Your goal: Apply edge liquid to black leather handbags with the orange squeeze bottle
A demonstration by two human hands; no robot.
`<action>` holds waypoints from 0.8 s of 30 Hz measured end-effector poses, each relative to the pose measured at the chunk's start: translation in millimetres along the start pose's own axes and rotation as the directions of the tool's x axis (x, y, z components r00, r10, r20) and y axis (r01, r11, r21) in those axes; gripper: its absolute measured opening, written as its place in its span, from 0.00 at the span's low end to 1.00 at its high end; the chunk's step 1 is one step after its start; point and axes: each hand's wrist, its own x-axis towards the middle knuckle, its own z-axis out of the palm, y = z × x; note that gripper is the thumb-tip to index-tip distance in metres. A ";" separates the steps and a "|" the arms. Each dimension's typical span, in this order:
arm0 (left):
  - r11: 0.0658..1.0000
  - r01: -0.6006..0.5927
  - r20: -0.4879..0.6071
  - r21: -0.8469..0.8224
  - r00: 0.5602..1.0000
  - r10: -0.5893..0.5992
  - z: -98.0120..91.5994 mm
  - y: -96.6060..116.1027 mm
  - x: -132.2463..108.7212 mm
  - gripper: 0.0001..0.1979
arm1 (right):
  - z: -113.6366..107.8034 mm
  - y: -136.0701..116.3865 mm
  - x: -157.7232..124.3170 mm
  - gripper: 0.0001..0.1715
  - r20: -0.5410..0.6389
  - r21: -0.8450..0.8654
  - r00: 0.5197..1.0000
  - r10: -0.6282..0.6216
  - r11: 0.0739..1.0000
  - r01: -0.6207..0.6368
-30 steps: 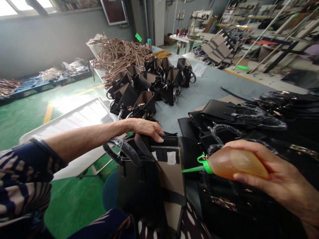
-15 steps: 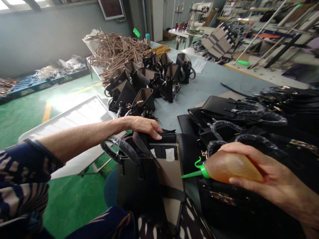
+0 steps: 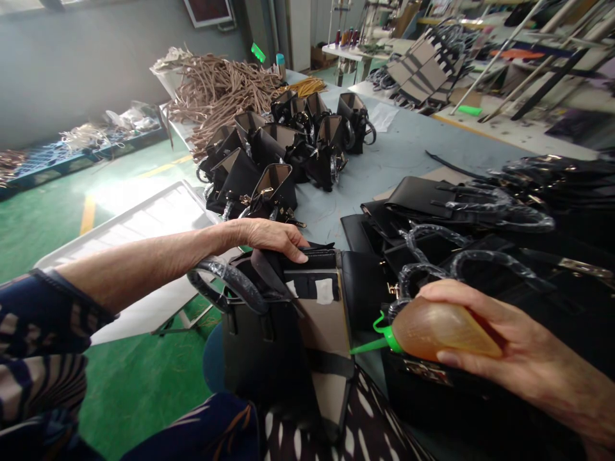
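Note:
My left hand (image 3: 278,239) grips the upper edge of a black handbag (image 3: 264,358) that leans over my lap, thumb on the near side. One side panel of the bag lies folded open, baring a beige lining with white patches. Its handle (image 3: 225,282) is wrapped in clear plastic. Closed around a squeeze bottle (image 3: 432,326) of amber liquid is my right hand (image 3: 504,339). The bottle's green nozzle (image 3: 369,346) points left, its tip at the right edge of the lining. Whether liquid is coming out, I cannot see.
Flat black bags (image 3: 432,205) with wrapped handles are heaped on the table (image 3: 403,141) at right. Several small black bags (image 3: 273,186) stand farther back, beside a pile of brown straps (image 3: 225,89). A white folding table (image 3: 139,237) stands at left, a blue stool (image 3: 214,358) below.
The bottle's nozzle has moved down along the lining's right edge. My left hand keeps its hold on the bag; the whole view has shifted slightly.

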 end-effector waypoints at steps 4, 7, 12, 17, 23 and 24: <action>1.000 -0.005 0.008 -0.011 1.000 0.005 -0.6 0.7 -2.2 0.15 | 1.7 -0.4 1.4 0.23 0.030 0.021 1.000 0.008 1.000 -0.009; 0.999 -0.017 -0.022 0.031 1.000 0.018 -0.8 4.9 -6.1 0.14 | 3.0 -1.3 1.2 0.23 0.038 0.016 0.999 0.011 1.000 -0.012; 0.984 -0.046 -0.075 0.173 0.995 0.060 -2.6 17.0 -12.9 0.14 | 4.8 -4.7 1.9 0.22 0.049 -0.001 0.997 0.066 0.998 -0.066; 0.946 -0.084 -0.151 0.313 0.979 0.137 -5.7 27.6 -22.9 0.14 | 7.8 1.5 7.9 0.26 -0.035 0.015 0.994 0.107 0.994 -0.107; 0.871 -0.097 -0.238 0.481 0.942 0.237 -3.1 39.9 -38.4 0.14 | 11.8 11.2 9.4 0.28 -0.100 0.049 0.980 0.171 0.985 -0.167; 0.854 -0.088 -0.257 0.512 0.934 0.250 -1.9 41.7 -40.0 0.15 | 12.7 11.7 9.6 0.29 -0.110 0.051 0.977 0.181 0.983 -0.176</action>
